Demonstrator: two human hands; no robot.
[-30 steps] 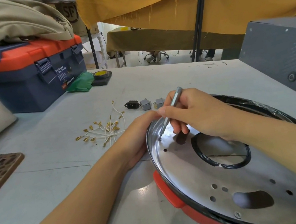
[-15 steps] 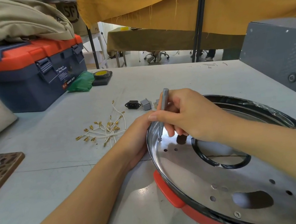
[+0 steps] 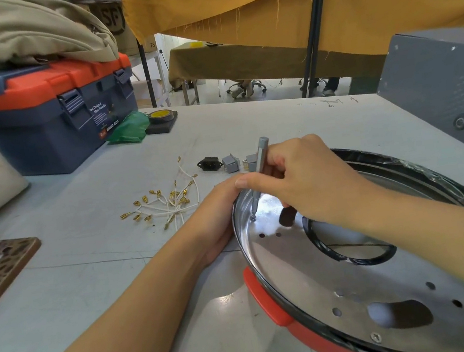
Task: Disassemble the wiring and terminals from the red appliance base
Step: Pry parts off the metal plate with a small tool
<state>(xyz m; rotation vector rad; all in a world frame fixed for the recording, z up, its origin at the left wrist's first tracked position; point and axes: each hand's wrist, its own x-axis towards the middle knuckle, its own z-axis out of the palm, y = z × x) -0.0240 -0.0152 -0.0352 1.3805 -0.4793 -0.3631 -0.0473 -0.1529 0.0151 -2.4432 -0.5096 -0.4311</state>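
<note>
While my right hand [image 3: 306,176] pinches the slim grey screwdriver [image 3: 259,168] between thumb and curled fingers, its tip sits on a small screw [image 3: 252,218] near the far-left edge of the shiny metal plate [image 3: 345,279], so my job is to hold the shaft upright over that screw and press straight down as I turn, or the bit will likely skate across the polished metal. My left hand [image 3: 216,223] wraps the rim of the red appliance base [image 3: 269,300], which lies on the grey table [image 3: 91,287] right in front of me; I can't tell how its fingers lie behind the rim. The white wires with brass terminals [image 3: 166,205] already lie loose on the table, left of the base, with the black socket [image 3: 209,164] and grey switch [image 3: 230,163] beyond them.
</note>
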